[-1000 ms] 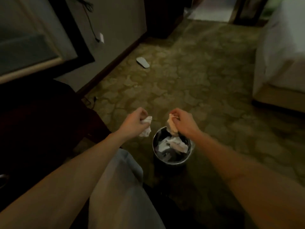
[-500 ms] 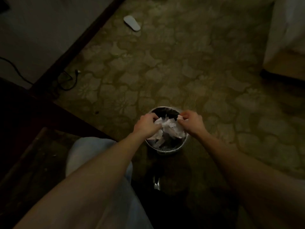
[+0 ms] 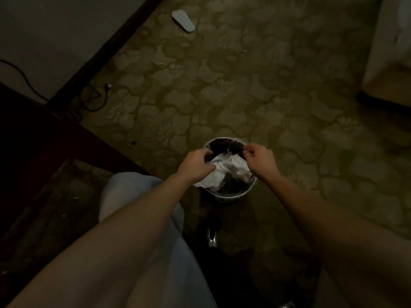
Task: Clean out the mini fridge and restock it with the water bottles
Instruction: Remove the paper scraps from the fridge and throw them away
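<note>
Hands hovered over a small round bin (image 3: pixel 229 194) on the patterned carpet (image 3: pixel 244 90) — left hand (image 3: pixel 195 164) at its left rim, fingers curled down on the crumpled white paper (image 3: pixel 224 172) filling it; whether they gripped it I could not tell. Right hand (image 3: pixel 259 160) sat at the right rim, fingers curled with thumb and forefinger pinched together, what they held too dim to make out. A pale slipper (image 3: pixel 183 20) lay well apart near the wall — a black cable (image 3: pixel 93 101) beside the baseboard.
</note>
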Demonstrator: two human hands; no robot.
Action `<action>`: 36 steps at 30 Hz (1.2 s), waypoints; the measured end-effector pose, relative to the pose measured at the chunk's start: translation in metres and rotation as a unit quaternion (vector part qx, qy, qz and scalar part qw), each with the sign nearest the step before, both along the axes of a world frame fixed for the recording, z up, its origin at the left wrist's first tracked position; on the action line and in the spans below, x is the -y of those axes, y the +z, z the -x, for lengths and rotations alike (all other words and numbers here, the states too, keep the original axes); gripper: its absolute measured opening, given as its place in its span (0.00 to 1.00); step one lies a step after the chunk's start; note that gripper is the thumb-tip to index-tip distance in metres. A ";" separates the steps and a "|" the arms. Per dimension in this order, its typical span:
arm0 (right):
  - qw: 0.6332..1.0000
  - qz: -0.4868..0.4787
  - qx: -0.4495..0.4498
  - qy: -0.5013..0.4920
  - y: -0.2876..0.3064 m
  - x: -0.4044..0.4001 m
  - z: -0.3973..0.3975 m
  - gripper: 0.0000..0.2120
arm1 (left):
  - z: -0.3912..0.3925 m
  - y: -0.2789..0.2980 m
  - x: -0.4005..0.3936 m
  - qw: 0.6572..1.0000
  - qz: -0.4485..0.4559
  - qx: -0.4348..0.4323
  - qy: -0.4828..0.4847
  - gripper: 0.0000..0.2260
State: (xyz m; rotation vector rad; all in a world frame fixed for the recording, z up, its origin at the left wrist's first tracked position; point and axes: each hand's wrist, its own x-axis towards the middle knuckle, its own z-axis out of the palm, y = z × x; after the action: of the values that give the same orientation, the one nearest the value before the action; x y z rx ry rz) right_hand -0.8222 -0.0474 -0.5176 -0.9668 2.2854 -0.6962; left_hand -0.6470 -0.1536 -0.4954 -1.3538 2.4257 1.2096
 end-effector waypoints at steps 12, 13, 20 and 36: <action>0.971 0.058 -0.134 0.187 0.109 0.034 -0.076 0.17 | -0.070 0.108 0.002 0.974 0.226 0.017 -0.027 0.20; 0.965 0.069 -0.153 0.201 0.121 0.035 -0.084 0.17 | -0.078 0.118 0.000 0.968 0.247 0.021 -0.030 0.20; 0.933 0.106 -0.241 0.246 0.194 0.027 -0.142 0.19 | -0.134 0.183 -0.021 0.944 0.328 0.031 -0.021 0.21; 0.837 0.313 -0.321 0.313 0.376 0.065 -0.289 0.23 | -0.310 0.360 -0.037 0.840 0.536 0.018 0.076 0.17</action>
State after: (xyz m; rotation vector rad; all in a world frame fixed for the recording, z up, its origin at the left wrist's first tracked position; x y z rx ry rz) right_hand -0.5327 -0.1125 -0.1411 -2.4346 2.0031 -0.9263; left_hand -0.3372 -0.1166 -0.1358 -1.7207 3.0974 -0.3545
